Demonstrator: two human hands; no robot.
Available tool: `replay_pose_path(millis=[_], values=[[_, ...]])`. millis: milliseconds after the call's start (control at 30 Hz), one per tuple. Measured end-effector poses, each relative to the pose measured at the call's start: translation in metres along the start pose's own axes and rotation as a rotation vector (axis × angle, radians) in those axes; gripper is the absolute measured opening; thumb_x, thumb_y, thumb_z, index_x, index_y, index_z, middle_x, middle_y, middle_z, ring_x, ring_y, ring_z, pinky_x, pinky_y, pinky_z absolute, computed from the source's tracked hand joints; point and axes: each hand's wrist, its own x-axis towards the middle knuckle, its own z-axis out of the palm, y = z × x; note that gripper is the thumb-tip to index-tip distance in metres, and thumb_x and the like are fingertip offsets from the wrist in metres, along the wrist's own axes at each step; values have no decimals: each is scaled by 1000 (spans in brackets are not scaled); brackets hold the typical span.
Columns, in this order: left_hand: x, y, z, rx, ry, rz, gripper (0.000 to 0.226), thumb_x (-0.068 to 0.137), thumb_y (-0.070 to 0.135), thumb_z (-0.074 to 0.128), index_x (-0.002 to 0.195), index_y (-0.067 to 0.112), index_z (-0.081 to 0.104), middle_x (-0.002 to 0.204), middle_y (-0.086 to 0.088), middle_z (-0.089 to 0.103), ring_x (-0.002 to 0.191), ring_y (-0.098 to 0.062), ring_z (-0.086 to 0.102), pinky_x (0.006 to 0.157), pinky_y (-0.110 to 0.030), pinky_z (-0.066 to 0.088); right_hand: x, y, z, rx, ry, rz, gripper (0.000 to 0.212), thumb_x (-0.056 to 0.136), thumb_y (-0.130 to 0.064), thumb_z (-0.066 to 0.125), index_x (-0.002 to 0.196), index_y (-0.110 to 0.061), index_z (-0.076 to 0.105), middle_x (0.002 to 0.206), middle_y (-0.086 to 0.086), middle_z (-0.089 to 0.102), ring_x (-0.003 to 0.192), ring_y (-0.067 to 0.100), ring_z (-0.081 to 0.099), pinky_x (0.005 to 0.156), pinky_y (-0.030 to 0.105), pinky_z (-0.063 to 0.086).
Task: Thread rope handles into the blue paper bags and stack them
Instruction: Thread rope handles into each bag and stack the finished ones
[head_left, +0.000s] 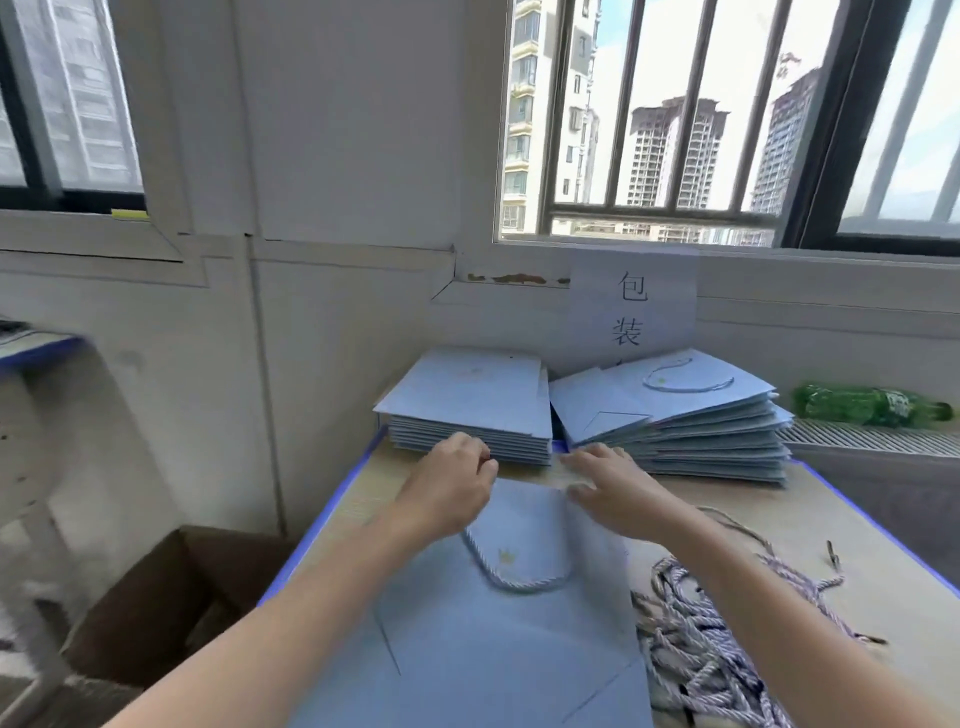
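A flat blue paper bag lies in front of me on the table, with a white rope handle looped on its upper face. My left hand grips the bag's far left top edge, fingers curled. My right hand rests on the far right top edge with fingers fairly straight. Behind them stand two stacks of blue bags: a neat left stack and a fanned right stack whose top bag carries a rope handle. A pile of twisted ropes lies at my right.
A green plastic bottle lies on the radiator ledge at the right. An open cardboard box sits on the floor left of the table. A paper sign hangs on the wall behind the stacks.
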Motion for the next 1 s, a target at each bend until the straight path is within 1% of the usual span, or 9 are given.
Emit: replay_pose_path(millis=[100,167,300,433,533,633,800,900,1000], values=[[3,-10,24,260,-253,43,59,103,41,21,152,12,8,161,-2,0,147,-14,-2,119,-35,-1,11,-13,14,38,15,-131,47,102,-26,31,148,-20,25,156,-6,20,142,11,15,115,33,16],[3,-13,32,306,-315,43,61,103,43,17,152,15,-2,160,0,-8,147,-12,-10,118,-37,-7,18,-13,36,-54,-67,-152,51,102,-36,23,151,-23,13,158,-10,6,144,6,5,117,31,6],[8,-17,30,351,-357,28,60,103,43,17,153,14,0,161,0,-5,147,-13,-6,118,-37,-7,26,-11,57,-228,-219,-149,57,101,-44,11,151,-22,-3,158,-9,-8,144,5,-7,118,36,1],[19,-11,31,302,-282,43,56,103,39,19,152,13,12,161,-1,6,147,-12,0,117,-36,-5,26,-8,59,-193,-189,-161,55,101,-41,13,151,-22,-1,158,-10,-7,144,4,-6,118,35,2],[22,-11,39,284,-301,47,58,103,41,17,153,15,4,161,1,-5,147,-11,-6,117,-35,-6,25,-6,54,-74,-124,-179,51,103,-33,19,151,-20,8,159,-7,3,144,3,1,117,27,3],[18,-13,41,261,-313,50,58,103,41,18,153,15,7,161,0,0,147,-11,0,118,-32,-3,22,1,42,83,-37,-142,49,103,-27,25,150,-16,16,158,-3,11,144,5,8,113,20,5],[16,-25,34,202,-242,10,58,102,42,24,151,13,16,160,-1,10,147,-10,4,117,-31,-3,22,10,51,-125,-205,-101,59,101,-44,16,151,-18,-2,159,-5,-5,144,4,-6,115,27,-2],[13,-34,30,235,-327,-16,66,99,51,27,152,15,11,161,1,3,147,-12,-2,119,-34,-1,19,10,51,-86,-108,-106,56,101,-43,20,151,-19,11,159,-6,3,144,4,2,115,26,3],[8,-36,26,37,-248,1,61,93,45,52,144,17,33,153,0,29,142,-14,20,115,-30,16,15,9,49,-14,-14,-91,51,99,-44,32,143,-20,36,155,-4,26,140,11,25,109,26,21]])
